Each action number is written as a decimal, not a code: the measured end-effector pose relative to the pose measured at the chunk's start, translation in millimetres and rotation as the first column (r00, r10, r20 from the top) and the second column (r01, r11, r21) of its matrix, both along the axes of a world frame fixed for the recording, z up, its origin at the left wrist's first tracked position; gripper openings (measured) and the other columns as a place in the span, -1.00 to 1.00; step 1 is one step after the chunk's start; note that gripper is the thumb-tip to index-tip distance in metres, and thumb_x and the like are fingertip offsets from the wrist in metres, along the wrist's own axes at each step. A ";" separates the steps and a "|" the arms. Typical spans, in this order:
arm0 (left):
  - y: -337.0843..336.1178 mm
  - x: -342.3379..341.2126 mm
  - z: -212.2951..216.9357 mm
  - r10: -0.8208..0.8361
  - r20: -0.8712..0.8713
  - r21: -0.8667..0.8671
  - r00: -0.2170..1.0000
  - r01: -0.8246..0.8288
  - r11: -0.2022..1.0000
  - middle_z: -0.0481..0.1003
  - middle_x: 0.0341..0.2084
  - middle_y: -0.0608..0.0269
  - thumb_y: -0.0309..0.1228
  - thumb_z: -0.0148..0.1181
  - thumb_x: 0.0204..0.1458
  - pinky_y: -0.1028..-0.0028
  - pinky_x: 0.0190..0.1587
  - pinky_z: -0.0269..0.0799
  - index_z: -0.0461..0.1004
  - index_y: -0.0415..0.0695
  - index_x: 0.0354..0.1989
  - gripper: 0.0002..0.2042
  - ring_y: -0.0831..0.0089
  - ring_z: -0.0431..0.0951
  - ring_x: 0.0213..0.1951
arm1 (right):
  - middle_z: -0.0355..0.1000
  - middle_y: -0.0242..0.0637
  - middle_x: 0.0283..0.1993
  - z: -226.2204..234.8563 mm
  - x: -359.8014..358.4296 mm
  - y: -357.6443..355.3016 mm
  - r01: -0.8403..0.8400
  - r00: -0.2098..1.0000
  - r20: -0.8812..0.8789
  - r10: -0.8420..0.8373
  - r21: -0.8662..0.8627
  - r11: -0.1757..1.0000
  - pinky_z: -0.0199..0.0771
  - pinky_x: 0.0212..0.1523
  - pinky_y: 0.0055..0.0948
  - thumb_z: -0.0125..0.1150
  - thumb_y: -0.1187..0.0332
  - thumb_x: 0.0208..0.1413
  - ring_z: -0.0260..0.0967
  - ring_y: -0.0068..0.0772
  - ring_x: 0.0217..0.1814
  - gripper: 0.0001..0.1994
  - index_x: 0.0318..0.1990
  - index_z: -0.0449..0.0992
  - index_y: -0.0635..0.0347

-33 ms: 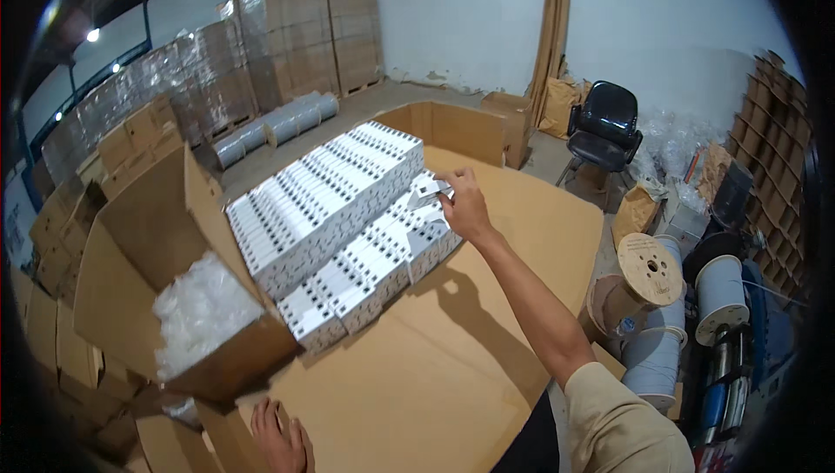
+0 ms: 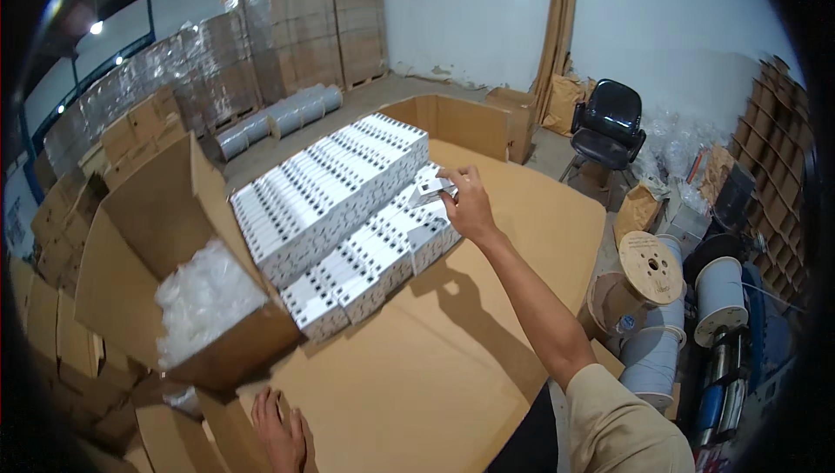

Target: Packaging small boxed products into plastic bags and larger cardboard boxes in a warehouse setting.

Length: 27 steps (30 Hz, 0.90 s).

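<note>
My right hand (image 2: 470, 206) grips a small white box (image 2: 430, 188) between thumb and fingers. It is over the far right end of a lower stack of white boxes (image 2: 370, 251). Behind that stack stands a taller block of like boxes (image 2: 326, 182), packed in tight rows with small dark marks on them. Down at the near left edge of the cardboard-covered table (image 2: 391, 386), my left hand (image 2: 280, 432) rests with its fingers stretched out, holding nothing.
Left of the stacks, an open carton (image 2: 143, 243) holds clear plastic bags (image 2: 209, 303). A cardboard flap (image 2: 461, 125) rises at the table's far end. Beyond the table's right edge are a black chair (image 2: 609, 125) and cable spools (image 2: 651, 269). Wrapped pallets (image 2: 317, 25) line the back.
</note>
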<state>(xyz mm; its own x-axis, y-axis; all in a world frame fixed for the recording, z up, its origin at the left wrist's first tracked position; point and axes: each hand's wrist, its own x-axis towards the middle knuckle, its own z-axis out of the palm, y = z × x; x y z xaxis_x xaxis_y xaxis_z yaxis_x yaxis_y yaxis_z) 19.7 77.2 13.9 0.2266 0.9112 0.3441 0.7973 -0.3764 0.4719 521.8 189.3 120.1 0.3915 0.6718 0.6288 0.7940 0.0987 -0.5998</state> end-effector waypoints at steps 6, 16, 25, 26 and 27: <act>-7.5 -17.1 8.6 0.033 0.076 -0.125 0.997 -0.023 0.992 0.37 0.22 -0.03 -0.41 0.18 0.17 0.15 0.35 0.17 0.41 -0.21 0.15 -0.62 0.00 0.27 0.30 | 0.30 -0.11 0.00 -6.7 -116.4 -63.7 -0.082 0.997 0.014 0.081 0.066 0.994 0.59 -0.30 -0.42 0.27 0.64 0.04 0.50 -0.27 -0.25 -0.64 0.01 0.54 0.09; -11.1 -40.7 17.7 0.119 0.495 -0.385 0.861 0.094 0.918 0.60 -0.16 -0.02 -0.33 0.16 0.25 0.31 -0.01 0.53 0.44 -0.22 0.13 -0.66 0.25 0.62 -0.12 | 0.28 -0.12 0.02 -52.5 -291.8 -117.2 -0.380 0.921 -0.149 0.360 -0.142 0.914 0.63 -0.23 -0.29 0.32 0.57 0.00 0.48 -0.13 -0.15 -0.60 0.04 0.50 0.11; -4.9 -44.1 8.0 0.290 0.762 -0.509 0.579 0.258 0.821 0.55 -0.31 0.21 -0.28 0.07 0.35 0.49 -0.21 0.55 0.40 -0.21 0.10 -0.71 0.53 0.55 -0.30 | 0.31 -0.14 0.02 -88.1 -344.0 -127.3 -0.628 0.778 -0.112 0.619 -0.082 0.774 0.58 -0.20 -0.47 0.32 0.66 -0.05 0.46 -0.30 -0.10 -0.61 -0.01 0.50 0.23; -4.3 -42.8 8.0 0.299 0.761 -0.511 0.576 0.247 0.823 0.55 -0.31 0.21 -0.28 0.07 0.35 0.49 -0.21 0.55 0.40 -0.21 0.10 -0.71 0.53 0.55 -0.30 | 0.31 -0.14 0.05 -90.0 -343.2 -126.2 -0.655 0.754 -0.106 0.648 -0.049 0.754 0.60 -0.14 -0.48 0.30 0.67 -0.04 0.46 -0.32 -0.03 -0.61 0.00 0.49 0.26; -3.7 -38.8 8.3 0.296 0.788 -0.470 0.540 0.218 0.856 0.56 -0.25 0.18 -0.35 0.13 0.31 0.49 -0.17 0.55 0.39 -0.22 0.10 -0.72 0.52 0.56 -0.25 | 0.31 -0.14 0.05 -94.7 -341.8 -124.6 -0.663 0.747 -0.108 0.656 -0.050 0.747 0.60 -0.14 -0.48 0.30 0.67 -0.04 0.46 -0.32 -0.03 -0.61 0.00 0.49 0.26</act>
<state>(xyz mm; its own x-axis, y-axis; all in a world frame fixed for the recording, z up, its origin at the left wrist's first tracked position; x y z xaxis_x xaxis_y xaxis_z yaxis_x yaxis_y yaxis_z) -19.1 73.4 22.2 0.0406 0.9928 -0.1127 -0.0356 0.1142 0.9928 180.0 64.7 25.4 -0.1233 0.8273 0.5481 0.4989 0.5291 -0.6864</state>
